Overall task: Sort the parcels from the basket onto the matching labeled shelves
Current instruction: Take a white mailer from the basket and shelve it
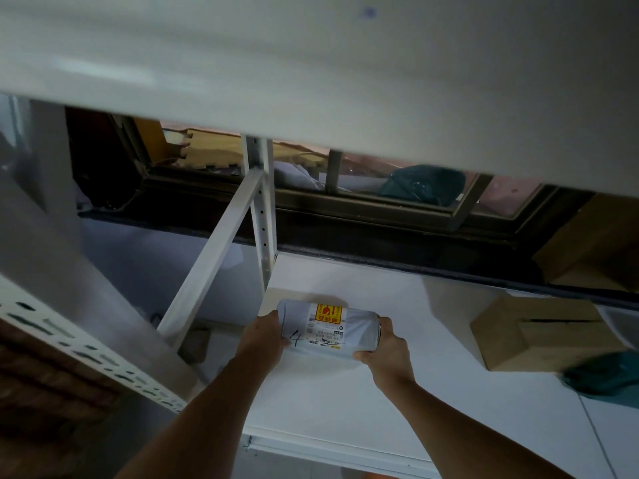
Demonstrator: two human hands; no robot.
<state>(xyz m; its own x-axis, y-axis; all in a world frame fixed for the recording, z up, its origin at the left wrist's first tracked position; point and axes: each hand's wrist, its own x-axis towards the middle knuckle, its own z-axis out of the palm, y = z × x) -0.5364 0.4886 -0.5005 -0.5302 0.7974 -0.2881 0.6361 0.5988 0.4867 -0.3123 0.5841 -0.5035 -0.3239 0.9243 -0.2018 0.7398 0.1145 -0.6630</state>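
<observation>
Both forearms reach up from the bottom of the frame toward the centre, converging on one white parcel (326, 328). Left hand (266, 335) wraps its left end, fingers curled round it; right hand (385, 344) clasps the right end, thumb underneath at the near edge. Two-handed end grip probably keeps the soft bag level and its printed label and yellow-red sticker face-up for reading. Parcel sits low over the white shelf (345, 409), centre of frame; whether it touches the board I cannot tell. Judgement: placement step, release not yet done. Further right, a cardboard box (529, 335) rests on the same shelf, well apart. Behind, a white upright post (262, 216), then a dark window frame (380, 205) across the middle.
</observation>
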